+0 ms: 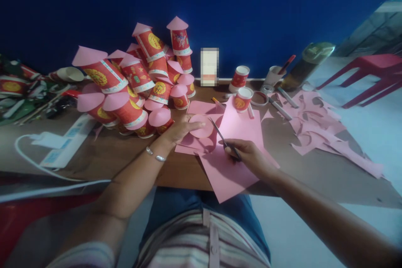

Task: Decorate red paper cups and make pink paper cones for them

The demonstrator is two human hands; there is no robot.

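My left hand point(182, 127) pinches a round pink paper disc point(201, 127) just above the wooden table point(132, 155). My right hand point(246, 155) grips a pair of scissors point(224, 140) whose blades point up and left toward the disc. Both hands work over a large pink paper sheet point(232, 150) that hangs past the table's front edge. A metal bracelet point(156, 155) sits on my left wrist.
A heap of red paper cups with pink cone tops point(135, 83) fills the left of the table. Two upright cups point(241, 88), tape rolls and pens lie behind. Pink paper scraps point(320, 127) spread to the right. A white power strip point(64, 144) lies left, a red stool point(373, 73) far right.
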